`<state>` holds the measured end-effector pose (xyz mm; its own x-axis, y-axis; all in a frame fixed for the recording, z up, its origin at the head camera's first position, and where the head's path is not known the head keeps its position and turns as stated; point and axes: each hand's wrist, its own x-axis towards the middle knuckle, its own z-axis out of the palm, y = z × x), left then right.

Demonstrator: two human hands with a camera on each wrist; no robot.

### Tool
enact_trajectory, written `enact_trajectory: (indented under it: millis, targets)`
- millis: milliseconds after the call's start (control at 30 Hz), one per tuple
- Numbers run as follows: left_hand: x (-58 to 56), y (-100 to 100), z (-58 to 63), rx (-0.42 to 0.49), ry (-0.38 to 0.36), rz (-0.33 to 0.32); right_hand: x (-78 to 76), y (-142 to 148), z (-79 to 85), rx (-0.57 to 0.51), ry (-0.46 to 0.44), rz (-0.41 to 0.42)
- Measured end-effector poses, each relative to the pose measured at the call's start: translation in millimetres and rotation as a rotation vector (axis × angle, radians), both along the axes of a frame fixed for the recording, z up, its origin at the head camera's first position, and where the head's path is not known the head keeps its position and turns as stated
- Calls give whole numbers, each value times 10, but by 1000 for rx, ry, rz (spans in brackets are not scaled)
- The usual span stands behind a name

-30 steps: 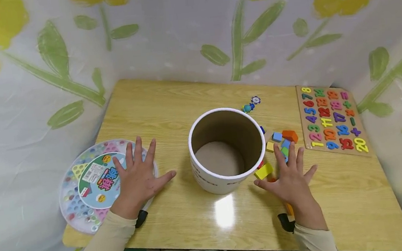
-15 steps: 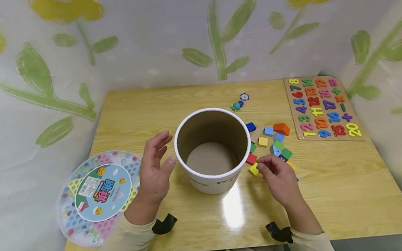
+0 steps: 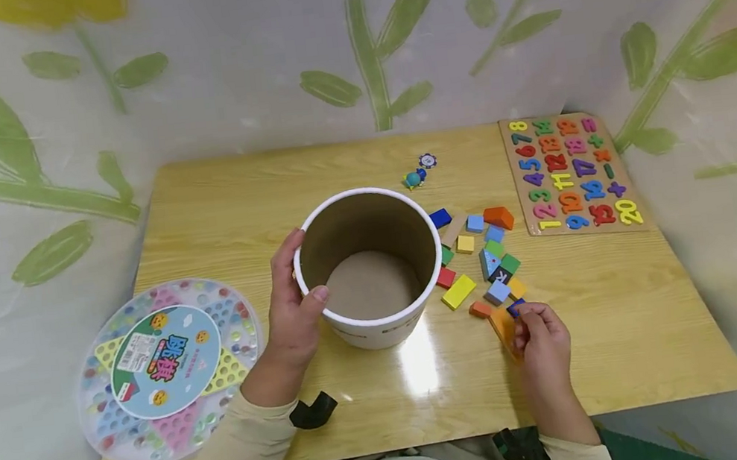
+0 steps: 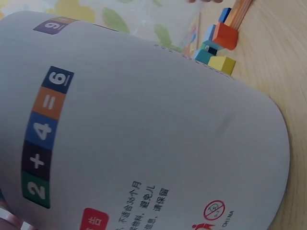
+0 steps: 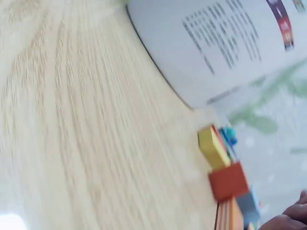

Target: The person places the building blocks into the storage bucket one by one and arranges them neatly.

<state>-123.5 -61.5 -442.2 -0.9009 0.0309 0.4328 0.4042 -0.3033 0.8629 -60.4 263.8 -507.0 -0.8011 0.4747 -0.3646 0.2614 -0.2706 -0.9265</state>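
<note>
A large white bucket [image 3: 379,326] with printed sums, its inside bare down to the bottom, stands upright on the table. My left hand [image 3: 293,320] grips its left side, thumb over the rim and fingers around the outer wall. My right hand [image 3: 543,339] is low at the near end of a pile of wooden blocks, its fingers loosely bent. Right by its fingertips lie an orange block [image 3: 503,327] and a dark blue block [image 3: 515,307], partly covered by the fingers in the head view. Only fingers of the right hand [image 5: 290,218] show in the right wrist view.
Several coloured blocks, among them a yellow block [image 3: 459,292] and a red block [image 3: 445,276], lie right of the bucket. A number board [image 3: 580,229] is at the back right, a round Chinese checkers board [image 3: 238,334] at the left. A small blue toy [image 3: 414,178] sits behind.
My left hand has moved from above the checkers board onto the bucket's side. My right hand has drawn its spread fingers in and shifted toward the pile's near end. The head view has panned.
</note>
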Motion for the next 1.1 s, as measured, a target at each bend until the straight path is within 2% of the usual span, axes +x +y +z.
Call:
enact_trajectory:
  millis: [100, 233, 300, 433, 533, 600, 700, 767, 867, 1100]
  targets:
    - [-22, 32, -15, 41, 26, -20, 2, 126, -45, -39, -46, -63]
    - [-12, 10, -12, 45, 17, -12, -59, 205, -30, -54, -97, -10]
    - [-9, 7, -14, 41, 10, -13, -61, 260, 1, -22, -119, 30]
    - [-14, 9, -7, 32, 15, -31, 41, 432, 60, 172, -209, 185]
    - [-24, 17, -4, 33, 18, -39, 191, 573, 58, 322, -330, 381]
    - [-30, 20, -4, 38, 17, -37, 300, 645, 15, 357, -406, 495]
    - [-36, 24, 8, 42, 22, -30, 437, 713, -69, 332, -451, 586]
    - [-37, 25, 13, 43, 27, -27, 508, 727, -124, 317, -450, 603]
    - [-34, 23, 14, 39, 28, -24, 569, 699, -179, 300, -431, 586]
    - [-38, 24, -26, 30, 25, -35, 556, 554, -186, 207, -419, 487]
